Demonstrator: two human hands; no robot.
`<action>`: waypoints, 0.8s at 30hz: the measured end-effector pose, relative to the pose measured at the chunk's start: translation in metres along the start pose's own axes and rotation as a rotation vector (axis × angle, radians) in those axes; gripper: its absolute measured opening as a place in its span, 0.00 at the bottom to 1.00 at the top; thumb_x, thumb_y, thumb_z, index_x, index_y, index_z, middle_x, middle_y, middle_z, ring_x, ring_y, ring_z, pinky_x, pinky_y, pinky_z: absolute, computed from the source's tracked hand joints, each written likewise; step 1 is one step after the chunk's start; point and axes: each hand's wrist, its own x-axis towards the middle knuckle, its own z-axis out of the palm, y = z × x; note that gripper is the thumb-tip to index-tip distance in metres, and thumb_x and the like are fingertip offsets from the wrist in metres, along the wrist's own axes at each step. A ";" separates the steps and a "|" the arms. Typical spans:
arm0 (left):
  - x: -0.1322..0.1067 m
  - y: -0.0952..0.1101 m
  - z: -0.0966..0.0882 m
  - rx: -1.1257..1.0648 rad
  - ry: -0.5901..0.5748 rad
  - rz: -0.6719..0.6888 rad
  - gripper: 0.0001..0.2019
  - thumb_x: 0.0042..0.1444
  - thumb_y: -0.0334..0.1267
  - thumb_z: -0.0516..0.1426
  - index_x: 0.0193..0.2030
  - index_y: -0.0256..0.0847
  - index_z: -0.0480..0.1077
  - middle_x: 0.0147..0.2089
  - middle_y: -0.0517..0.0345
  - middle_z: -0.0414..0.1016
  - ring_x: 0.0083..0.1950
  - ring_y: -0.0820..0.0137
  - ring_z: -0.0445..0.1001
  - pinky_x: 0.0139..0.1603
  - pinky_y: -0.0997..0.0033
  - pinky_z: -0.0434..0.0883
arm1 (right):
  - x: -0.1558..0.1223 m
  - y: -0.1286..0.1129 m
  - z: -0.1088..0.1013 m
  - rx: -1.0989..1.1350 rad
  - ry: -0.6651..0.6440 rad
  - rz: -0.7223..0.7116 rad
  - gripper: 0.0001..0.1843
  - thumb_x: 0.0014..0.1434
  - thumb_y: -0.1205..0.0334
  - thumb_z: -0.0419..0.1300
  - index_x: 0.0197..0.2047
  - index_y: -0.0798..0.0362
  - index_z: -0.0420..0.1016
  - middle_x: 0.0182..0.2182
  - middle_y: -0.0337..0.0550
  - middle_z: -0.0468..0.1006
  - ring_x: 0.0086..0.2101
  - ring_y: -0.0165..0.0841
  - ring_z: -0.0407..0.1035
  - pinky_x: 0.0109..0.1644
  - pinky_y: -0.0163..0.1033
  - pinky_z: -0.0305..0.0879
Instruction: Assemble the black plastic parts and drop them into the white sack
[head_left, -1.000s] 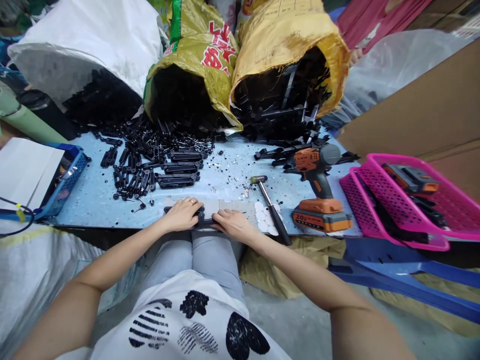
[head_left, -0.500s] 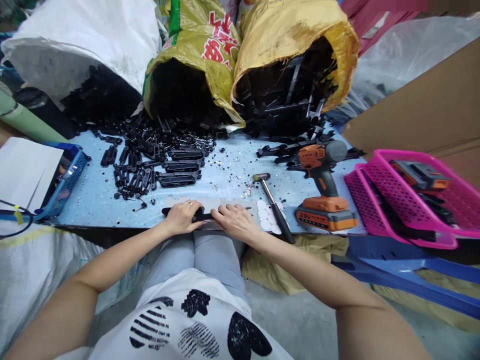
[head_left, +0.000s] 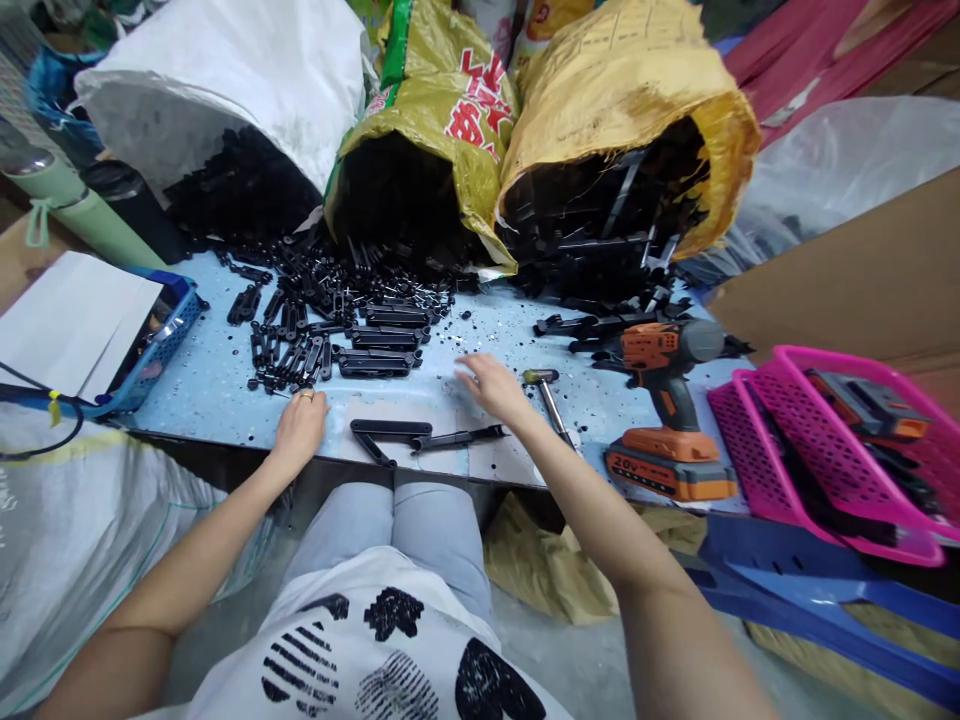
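Note:
A black jointed bracket point(head_left: 397, 430) lies unfolded near the bench's front edge, with neither hand on it. To its left, my left hand point(head_left: 300, 428) is closed at the near side of a heap of small black parts point(head_left: 296, 360); its fingertips are pressed together and whatever they pinch is hidden. My right hand point(head_left: 491, 388) hovers or rests over the bench beyond the bracket, fingers apart and holding nothing visible. Just right of it lies a hammer point(head_left: 553, 402), its handle partly covered by my forearm. Several folded black brackets point(head_left: 382, 362) are stacked in a row between the hands, farther back.
Three open sacks, white point(head_left: 225, 60), green-gold point(head_left: 420, 110) and yellow point(head_left: 600, 90), spill black parts along the back. An orange cordless drill point(head_left: 671, 410) stands at right beside pink baskets point(head_left: 802, 470). A blue basket point(head_left: 161, 345) with papers sits at left.
Both hands have let go of the black bracket, which now lies unfolded on the bench. My left hand moved left to the small parts; my right moved away and opened. The view has shifted slightly.

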 end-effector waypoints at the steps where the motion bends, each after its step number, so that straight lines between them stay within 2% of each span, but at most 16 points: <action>1: 0.001 -0.004 0.000 -0.034 -0.004 -0.005 0.11 0.60 0.34 0.47 0.41 0.33 0.70 0.40 0.39 0.70 0.47 0.53 0.69 0.47 0.55 0.67 | 0.023 0.010 -0.001 -0.024 0.065 0.098 0.18 0.67 0.59 0.45 0.54 0.58 0.66 0.50 0.54 0.70 0.48 0.39 0.61 0.47 0.42 0.59; 3: 0.002 -0.003 -0.003 -0.204 0.046 -0.049 0.10 0.59 0.36 0.49 0.40 0.34 0.70 0.40 0.42 0.72 0.45 0.56 0.71 0.47 0.57 0.67 | 0.066 0.028 -0.002 -0.059 0.124 0.197 0.18 0.66 0.67 0.45 0.55 0.61 0.65 0.53 0.58 0.67 0.49 0.38 0.59 0.49 0.43 0.58; 5: 0.001 0.004 -0.008 -0.535 0.076 -0.151 0.13 0.58 0.44 0.53 0.38 0.35 0.70 0.36 0.46 0.73 0.40 0.62 0.73 0.42 0.62 0.69 | 0.096 0.041 -0.002 -0.061 0.104 0.199 0.16 0.64 0.72 0.46 0.51 0.63 0.68 0.50 0.57 0.69 0.47 0.36 0.60 0.49 0.43 0.57; 6: -0.001 0.008 -0.011 -0.740 0.053 -0.217 0.16 0.56 0.48 0.54 0.37 0.35 0.70 0.34 0.49 0.74 0.35 0.65 0.73 0.37 0.65 0.69 | 0.104 0.045 -0.002 -0.040 0.087 0.190 0.15 0.63 0.72 0.47 0.48 0.63 0.70 0.47 0.56 0.71 0.46 0.35 0.62 0.50 0.42 0.58; 9: -0.007 0.021 -0.019 -1.255 -0.142 -0.411 0.23 0.46 0.57 0.60 0.33 0.34 0.70 0.26 0.55 0.73 0.25 0.72 0.70 0.27 0.73 0.66 | 0.101 0.043 0.001 0.052 0.085 0.192 0.11 0.59 0.71 0.51 0.42 0.62 0.73 0.40 0.52 0.74 0.41 0.34 0.66 0.49 0.42 0.60; 11: -0.010 0.028 -0.021 -1.389 -0.236 -0.497 0.25 0.39 0.57 0.64 0.30 0.34 0.70 0.25 0.56 0.73 0.22 0.75 0.68 0.25 0.75 0.64 | 0.081 0.031 0.001 0.128 0.106 0.207 0.11 0.56 0.69 0.54 0.43 0.60 0.72 0.38 0.49 0.76 0.37 0.33 0.68 0.47 0.41 0.63; 14: -0.013 0.033 -0.020 -1.379 -0.220 -0.551 0.25 0.35 0.56 0.66 0.28 0.34 0.70 0.23 0.57 0.72 0.22 0.77 0.66 0.24 0.77 0.62 | 0.039 0.003 -0.002 0.403 0.096 0.204 0.10 0.54 0.63 0.58 0.40 0.56 0.72 0.32 0.44 0.77 0.32 0.31 0.70 0.40 0.39 0.67; 16: -0.013 0.034 -0.019 -1.321 -0.205 -0.520 0.24 0.37 0.55 0.65 0.28 0.34 0.71 0.22 0.58 0.71 0.22 0.77 0.65 0.24 0.77 0.62 | 0.011 -0.018 -0.004 0.655 0.039 0.176 0.11 0.53 0.58 0.60 0.38 0.54 0.72 0.32 0.43 0.77 0.32 0.32 0.72 0.39 0.38 0.69; 18: -0.012 0.034 -0.018 -1.261 -0.226 -0.467 0.22 0.39 0.54 0.64 0.29 0.34 0.72 0.23 0.59 0.71 0.22 0.76 0.65 0.25 0.76 0.62 | -0.012 -0.037 -0.005 0.811 -0.051 0.153 0.13 0.53 0.54 0.61 0.38 0.53 0.72 0.33 0.43 0.78 0.33 0.33 0.73 0.39 0.38 0.70; 21: -0.011 0.034 -0.018 -1.187 -0.276 -0.398 0.19 0.43 0.52 0.62 0.29 0.35 0.72 0.23 0.60 0.70 0.23 0.75 0.65 0.26 0.75 0.63 | -0.033 -0.055 -0.004 0.810 -0.132 0.150 0.12 0.54 0.53 0.60 0.37 0.53 0.73 0.32 0.42 0.79 0.32 0.32 0.73 0.37 0.37 0.69; 24: -0.009 0.034 -0.016 -1.100 -0.246 -0.332 0.17 0.46 0.49 0.61 0.32 0.35 0.73 0.25 0.60 0.70 0.24 0.75 0.65 0.28 0.75 0.63 | -0.038 -0.064 -0.007 0.605 -0.142 0.108 0.08 0.56 0.59 0.58 0.37 0.52 0.73 0.31 0.42 0.80 0.31 0.32 0.74 0.37 0.36 0.67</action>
